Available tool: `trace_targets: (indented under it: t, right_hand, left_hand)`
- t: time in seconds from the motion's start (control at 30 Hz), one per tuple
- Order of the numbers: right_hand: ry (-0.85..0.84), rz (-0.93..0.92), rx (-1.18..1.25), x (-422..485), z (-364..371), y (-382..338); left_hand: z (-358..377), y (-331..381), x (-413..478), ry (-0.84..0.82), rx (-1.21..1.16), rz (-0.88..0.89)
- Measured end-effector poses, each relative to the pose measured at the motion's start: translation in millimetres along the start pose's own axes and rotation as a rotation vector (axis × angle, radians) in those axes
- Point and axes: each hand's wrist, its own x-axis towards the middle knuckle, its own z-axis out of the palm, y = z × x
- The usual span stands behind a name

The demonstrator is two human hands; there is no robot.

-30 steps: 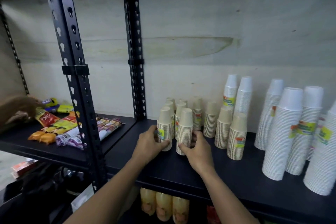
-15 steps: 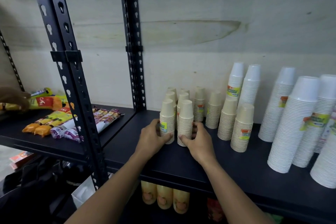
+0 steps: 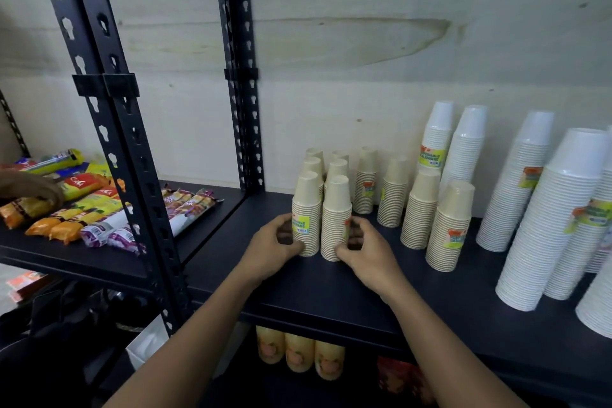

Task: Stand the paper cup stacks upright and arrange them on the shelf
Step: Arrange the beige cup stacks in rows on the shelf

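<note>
Left hand (image 3: 275,242) and right hand (image 3: 364,247) each cup a light, tippy beige cup stack (image 3: 306,219) low down; grip near bases.

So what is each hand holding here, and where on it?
Left hand grips the left beige cup stack near its base; right hand grips the neighbouring beige stack near its base.
</note>
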Motion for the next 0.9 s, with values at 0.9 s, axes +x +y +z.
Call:
trace_targets:
  t: [0.9]
  right_hand:
    - [0.217,-0.003,-0.155,6.5,28.6,-10.9]
  left_hand:
    - [13.6,-14.0,12.3,0.123,-0.007,0.038]
